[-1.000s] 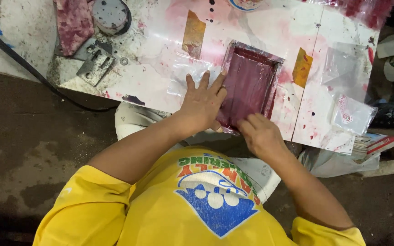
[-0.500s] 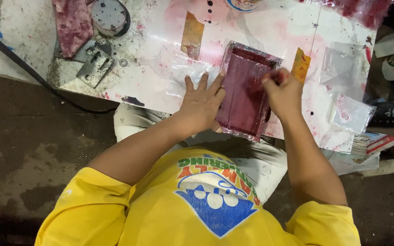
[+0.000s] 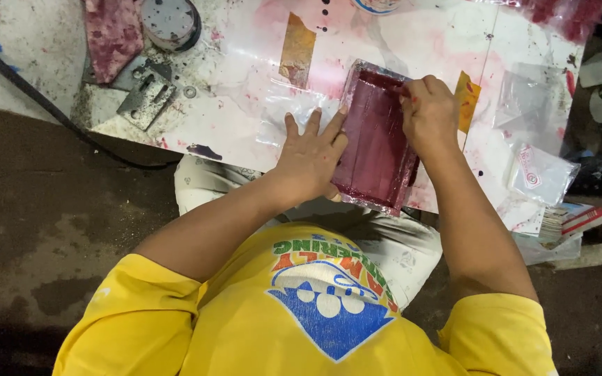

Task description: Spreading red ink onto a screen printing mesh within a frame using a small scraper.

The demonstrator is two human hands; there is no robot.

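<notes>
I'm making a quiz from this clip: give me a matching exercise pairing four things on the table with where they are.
Things:
1. dark red rectangular frame
2. round grey metal disc
3. small clear plastic bag
4. flat grey metal bracket

Places:
A. far left, near the table's top edge
B. under both hands
C. right of the right hand
D. left of the left hand, below the disc

Pairs: 1-B, 2-A, 3-C, 4-D

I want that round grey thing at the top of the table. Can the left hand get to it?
Probably yes. The left hand lies flat beside the dark red frame, holding nothing, and only bare stained tabletop lies between it and the round grey thing. It looks like a stretch, though.
</notes>
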